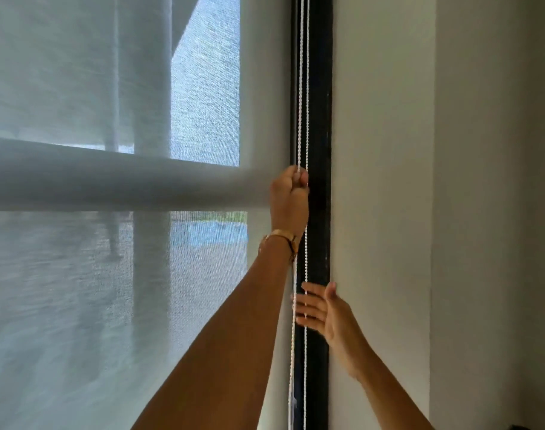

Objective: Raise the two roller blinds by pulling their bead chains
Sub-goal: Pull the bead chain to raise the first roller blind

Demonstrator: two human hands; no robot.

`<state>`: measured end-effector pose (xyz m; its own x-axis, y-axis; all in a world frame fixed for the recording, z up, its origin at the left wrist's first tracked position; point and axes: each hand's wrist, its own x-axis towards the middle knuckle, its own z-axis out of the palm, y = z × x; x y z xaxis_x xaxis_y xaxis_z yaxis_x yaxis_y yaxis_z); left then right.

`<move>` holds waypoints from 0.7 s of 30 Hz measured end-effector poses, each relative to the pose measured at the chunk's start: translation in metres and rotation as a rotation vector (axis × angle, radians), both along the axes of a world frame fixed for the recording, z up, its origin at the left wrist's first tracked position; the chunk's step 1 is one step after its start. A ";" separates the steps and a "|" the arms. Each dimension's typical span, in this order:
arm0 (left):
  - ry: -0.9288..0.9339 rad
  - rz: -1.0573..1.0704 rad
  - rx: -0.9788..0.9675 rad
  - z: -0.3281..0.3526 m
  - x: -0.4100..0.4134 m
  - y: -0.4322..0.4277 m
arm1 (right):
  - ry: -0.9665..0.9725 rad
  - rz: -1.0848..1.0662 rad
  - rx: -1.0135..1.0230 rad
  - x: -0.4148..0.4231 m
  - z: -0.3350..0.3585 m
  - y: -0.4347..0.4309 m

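Two hands at the bead chains beside a sheer roller blind

At frame centre the left hand is fisted around the bead chains, which hang along the dark window frame; lower right of it, the right hand is spread open, fingers touching the chains. The roller blind fills the left side.

Bead chains between blind and wall.
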<state>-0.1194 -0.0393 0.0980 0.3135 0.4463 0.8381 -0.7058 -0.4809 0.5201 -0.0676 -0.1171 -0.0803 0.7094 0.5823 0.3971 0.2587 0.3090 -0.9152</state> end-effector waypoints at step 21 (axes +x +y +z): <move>0.528 -0.089 -0.111 -0.261 0.005 -0.001 | -0.118 -0.108 0.266 -0.020 0.215 0.034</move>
